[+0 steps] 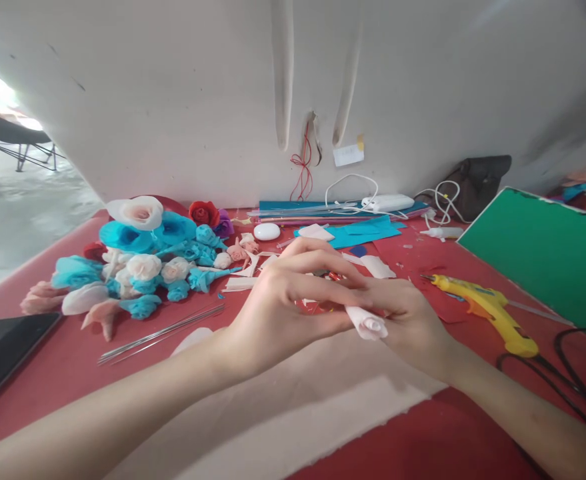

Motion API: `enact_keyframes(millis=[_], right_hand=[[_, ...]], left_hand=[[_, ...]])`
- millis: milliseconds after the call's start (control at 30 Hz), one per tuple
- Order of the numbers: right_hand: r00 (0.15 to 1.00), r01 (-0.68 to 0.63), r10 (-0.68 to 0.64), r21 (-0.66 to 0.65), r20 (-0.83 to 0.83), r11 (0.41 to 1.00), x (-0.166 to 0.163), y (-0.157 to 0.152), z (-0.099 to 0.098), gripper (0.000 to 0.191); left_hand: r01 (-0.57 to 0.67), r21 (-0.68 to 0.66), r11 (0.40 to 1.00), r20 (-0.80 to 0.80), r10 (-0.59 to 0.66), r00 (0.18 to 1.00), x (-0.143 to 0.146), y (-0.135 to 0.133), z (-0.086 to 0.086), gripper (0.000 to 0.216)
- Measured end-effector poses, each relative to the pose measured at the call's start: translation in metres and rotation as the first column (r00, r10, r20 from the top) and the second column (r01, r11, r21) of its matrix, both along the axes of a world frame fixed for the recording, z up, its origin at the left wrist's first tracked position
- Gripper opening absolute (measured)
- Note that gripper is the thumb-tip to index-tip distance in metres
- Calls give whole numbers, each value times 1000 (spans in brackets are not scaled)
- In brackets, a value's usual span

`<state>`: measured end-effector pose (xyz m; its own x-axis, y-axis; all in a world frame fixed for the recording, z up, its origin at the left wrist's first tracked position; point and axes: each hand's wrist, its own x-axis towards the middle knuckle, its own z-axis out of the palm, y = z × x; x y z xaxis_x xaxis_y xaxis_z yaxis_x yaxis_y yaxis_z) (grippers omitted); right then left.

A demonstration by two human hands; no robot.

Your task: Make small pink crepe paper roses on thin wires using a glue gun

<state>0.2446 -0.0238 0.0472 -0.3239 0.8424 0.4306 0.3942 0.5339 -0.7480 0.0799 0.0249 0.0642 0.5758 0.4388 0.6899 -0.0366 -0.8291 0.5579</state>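
Observation:
A small rolled rosebud of pale pink paper [367, 324] sits between my two hands, its spiral end turned toward me. My left hand [293, 300] arches over from the left, thumb and fingertips pinching the bud. From the right, my right hand [407, 313] also closes on it, its fingers partly hidden behind the left ones. Below the hands lies a wide sheet of pale pink crepe paper [283, 407] on the red table [373, 447].
Blue, white and pink paper flowers [143, 267] pile up on the left, near several thin wires [163, 333] and a black flat object [10, 353]. On the right lie a yellow glue gun [493, 310] with its cord and a green board [547, 253]. Blue paper [353, 232] lies behind.

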Motion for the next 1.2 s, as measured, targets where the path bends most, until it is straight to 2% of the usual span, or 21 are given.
enact_keyframes(millis=[133,500,600,767,867,1000,1033,1067,1133,1200], right_hand=[[999,23,-23,4,27,1000,1,0,-1,22],[995,83,-83,3,48,997,-1,1,1,19],[994,102,-103,25,44,994,-3,1,3,18],[994,109,-110,26,26,994,-5,-2,2,19],[993,118,-117,-18,8,993,-5,-5,2,18],[986,155,-162,-122,-46,980,-5,-6,5,17],[984,158,-167,-128,-63,979,-5,-6,6,18],[983,154,-165,-128,-80,980,-5,-6,6,18],[982,130,-144,-119,-118,984,-5,-5,6,16],[983,103,-119,-109,-143,989,-4,-5,4,16]], left_hand=[[-17,-24,1000,-34,16,999,0,1,-1,16],[26,71,997,-24,-25,999,0,3,-1,14],[46,3,999,-21,-46,999,-1,4,-3,16],[72,-216,974,-26,-80,996,-1,2,-2,16],[89,-385,919,-13,-101,995,1,0,1,14],[179,-681,710,105,-148,983,4,-2,0,15],[195,-714,672,131,-146,981,4,-1,-1,14],[200,-722,662,141,-142,980,4,0,-2,14],[178,-686,705,98,-154,983,3,3,-4,21],[141,-602,786,11,-169,986,1,7,-3,31]])
